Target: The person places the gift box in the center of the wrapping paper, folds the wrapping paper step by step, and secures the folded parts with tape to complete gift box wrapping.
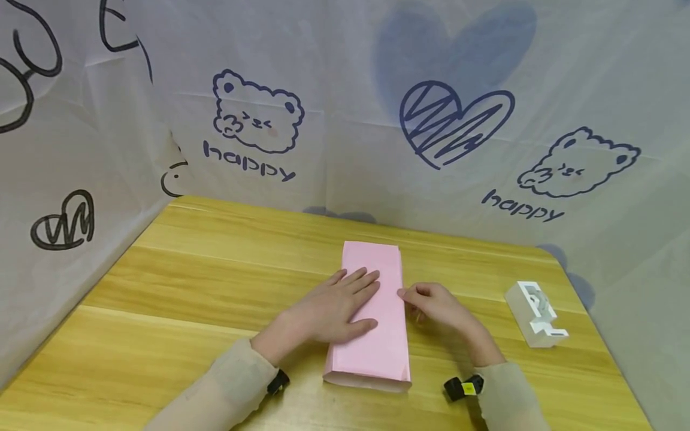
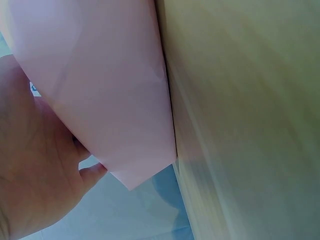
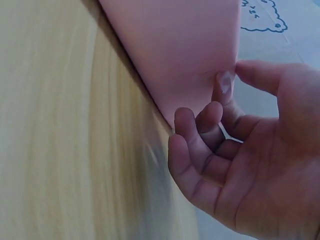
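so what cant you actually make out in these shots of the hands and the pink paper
- Head view: the pink paper under the left hand is covered by the palm.
- Head view: the tape dispenser is too small to show any tape end.
- Right wrist view: whether the right hand pinches the edge or only touches it.
- Left wrist view: the table is blurred.

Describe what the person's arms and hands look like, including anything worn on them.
Both hands are bare: no gloves, no rings visible. The left hand and right hand emerge from loose, pale beige sleeves that reach the wrists. Each wrist carries a small black device at the cuff; the right one shows a yellow mark.
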`<state>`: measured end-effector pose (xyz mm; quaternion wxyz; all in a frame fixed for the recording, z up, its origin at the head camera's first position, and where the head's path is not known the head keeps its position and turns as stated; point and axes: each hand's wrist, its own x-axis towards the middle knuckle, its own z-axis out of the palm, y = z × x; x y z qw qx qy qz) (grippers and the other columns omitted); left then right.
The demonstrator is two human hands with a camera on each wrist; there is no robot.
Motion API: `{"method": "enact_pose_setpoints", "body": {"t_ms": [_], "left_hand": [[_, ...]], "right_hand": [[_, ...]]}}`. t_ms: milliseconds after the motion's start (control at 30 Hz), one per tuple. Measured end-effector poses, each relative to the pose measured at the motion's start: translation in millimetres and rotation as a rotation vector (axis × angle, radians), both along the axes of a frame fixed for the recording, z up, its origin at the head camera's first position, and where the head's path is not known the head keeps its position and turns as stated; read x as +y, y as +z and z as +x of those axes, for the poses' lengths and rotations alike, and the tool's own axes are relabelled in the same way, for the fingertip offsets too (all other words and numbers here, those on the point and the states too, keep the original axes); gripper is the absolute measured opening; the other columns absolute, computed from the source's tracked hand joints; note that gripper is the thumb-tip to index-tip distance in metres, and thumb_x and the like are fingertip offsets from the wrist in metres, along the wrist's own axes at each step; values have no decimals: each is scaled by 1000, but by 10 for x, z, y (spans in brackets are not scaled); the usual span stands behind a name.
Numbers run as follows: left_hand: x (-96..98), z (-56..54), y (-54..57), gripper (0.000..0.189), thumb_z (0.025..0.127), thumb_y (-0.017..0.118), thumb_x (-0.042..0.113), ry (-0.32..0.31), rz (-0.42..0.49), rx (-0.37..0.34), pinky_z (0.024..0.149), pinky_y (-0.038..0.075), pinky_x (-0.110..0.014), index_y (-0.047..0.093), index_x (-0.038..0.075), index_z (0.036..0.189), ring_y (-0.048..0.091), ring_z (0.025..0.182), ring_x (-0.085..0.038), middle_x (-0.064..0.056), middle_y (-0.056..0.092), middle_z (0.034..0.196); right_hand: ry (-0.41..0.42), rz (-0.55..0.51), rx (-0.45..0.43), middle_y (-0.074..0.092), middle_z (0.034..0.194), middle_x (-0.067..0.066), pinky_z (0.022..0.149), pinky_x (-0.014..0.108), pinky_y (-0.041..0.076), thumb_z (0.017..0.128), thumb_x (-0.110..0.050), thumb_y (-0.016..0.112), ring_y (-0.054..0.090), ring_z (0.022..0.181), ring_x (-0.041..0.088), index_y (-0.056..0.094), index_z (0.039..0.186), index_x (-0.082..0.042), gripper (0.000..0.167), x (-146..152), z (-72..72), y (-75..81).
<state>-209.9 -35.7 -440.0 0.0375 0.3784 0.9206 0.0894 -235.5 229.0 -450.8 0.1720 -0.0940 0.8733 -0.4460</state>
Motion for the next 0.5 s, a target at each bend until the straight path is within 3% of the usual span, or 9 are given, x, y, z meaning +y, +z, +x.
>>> {"method": "enact_pose_setpoints", "body": {"t_ms": [133, 233, 333, 500], "left_hand": [[4, -12, 3, 77, 107, 39, 59, 4, -10, 2, 130, 8, -48, 24, 13, 166, 9, 160, -24, -3, 12, 174], [2, -8, 9, 77, 107, 39, 59, 6, -14, -3, 130, 9, -48, 24, 13, 166, 9, 160, -24, -3, 12, 174], [-2, -1, 13, 77, 107, 39, 59, 4, -13, -8, 130, 9, -48, 24, 13, 166, 9, 160, -24, -3, 12, 174], [-1, -2, 20, 77, 107, 40, 59, 0, -4, -11, 130, 9, -48, 24, 13, 166, 9, 160, -24, -3, 12, 174]], "right_hand": [[-63, 10, 5, 63, 85, 12, 64, 32, 54, 103, -39, 65, 60, 73, 22, 60, 107, 1, 40, 10, -4, 8], [-85, 17, 25, 61, 80, 12, 62, 31, 51, 101, -41, 68, 58, 70, 23, 58, 103, -1, 41, 23, -3, 4], [-71, 13, 59, 60, 74, 13, 59, 30, 46, 103, -39, 66, 55, 66, 24, 60, 94, -1, 40, 15, 14, 15], [-35, 16, 84, 58, 73, 14, 57, 30, 43, 106, -35, 61, 53, 65, 24, 64, 93, -2, 36, -33, 56, 60]]}}
